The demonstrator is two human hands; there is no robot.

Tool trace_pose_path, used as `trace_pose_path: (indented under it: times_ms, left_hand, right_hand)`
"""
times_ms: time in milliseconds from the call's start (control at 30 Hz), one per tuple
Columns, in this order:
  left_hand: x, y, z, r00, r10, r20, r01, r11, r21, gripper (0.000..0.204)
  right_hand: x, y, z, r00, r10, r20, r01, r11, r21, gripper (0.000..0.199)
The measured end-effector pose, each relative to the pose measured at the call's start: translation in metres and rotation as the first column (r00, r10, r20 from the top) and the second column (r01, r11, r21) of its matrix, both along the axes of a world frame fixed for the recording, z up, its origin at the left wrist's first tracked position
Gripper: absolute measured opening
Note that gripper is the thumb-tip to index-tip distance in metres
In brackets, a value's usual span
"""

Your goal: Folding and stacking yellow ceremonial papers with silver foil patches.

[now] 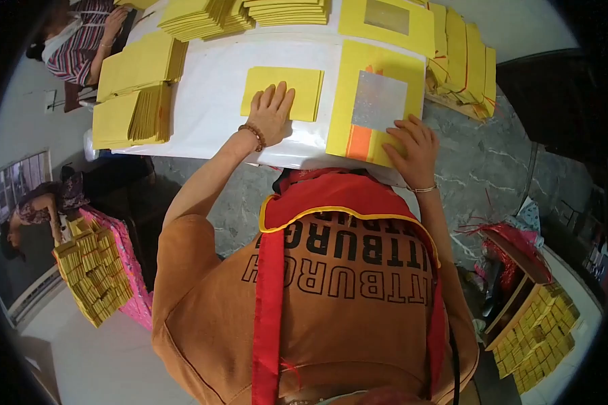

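My left hand (271,116) lies flat, fingers stretched, on a folded yellow paper packet (302,94) in the middle of the white-covered table. To its right lies a larger yellow sheet (342,101) with a silver square and an orange strip below it. My right hand (415,150) rests at that sheet's near right corner, thumb and fingers apart. Its fingertips touch the paper close to the silver square (380,100). Neither hand grips anything that I can see.
Yellow paper stacks (132,115) stand at the table's left; more piles (206,15) line the far side. Another silver-squared sheet (351,23) lies beyond. Tied yellow bundles (466,64) sit off the right edge. Packed yellow heaps (94,270) flank me on the floor. Two other people (81,44) work at left.
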State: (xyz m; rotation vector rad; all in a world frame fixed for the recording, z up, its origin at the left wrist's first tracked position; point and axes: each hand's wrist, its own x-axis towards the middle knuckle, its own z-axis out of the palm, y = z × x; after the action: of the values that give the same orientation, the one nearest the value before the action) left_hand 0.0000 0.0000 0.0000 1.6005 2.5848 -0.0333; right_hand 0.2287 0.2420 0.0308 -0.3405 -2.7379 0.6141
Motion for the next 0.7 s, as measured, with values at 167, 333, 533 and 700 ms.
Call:
trace_pose_path:
  times_ms: [167, 333, 533, 700]
  left_hand:
    - [0.041, 0.045, 0.061, 0.961, -0.196, 0.194, 0.116, 0.925, 0.361, 0.053]
    - [0.076, 0.063, 0.071, 0.848, -0.479, 0.227, 0.352, 0.829, 0.434, 0.041]
    - [0.065, 0.070, 0.064, 0.743, -0.581, 0.332, 0.369, 0.770, 0.521, 0.020]
    - [0.057, 0.075, 0.061, 0.670, -0.480, 0.566, 0.202, 0.852, 0.483, 0.015]
  right_hand:
    - [0.005, 0.002, 0.001, 0.998, 0.001, -0.055, -0.003, 1.000, -0.031, 0.026]
    - [0.001, 0.004, 0.001, 0.997, 0.001, -0.076, -0.009, 0.995, -0.103, 0.024]
    - [0.007, 0.018, -0.014, 0.988, 0.005, -0.153, -0.081, 0.866, -0.494, 0.016]
    - [0.006, 0.019, -0.011, 0.987, -0.006, -0.163, -0.095, 0.794, -0.601, 0.037]
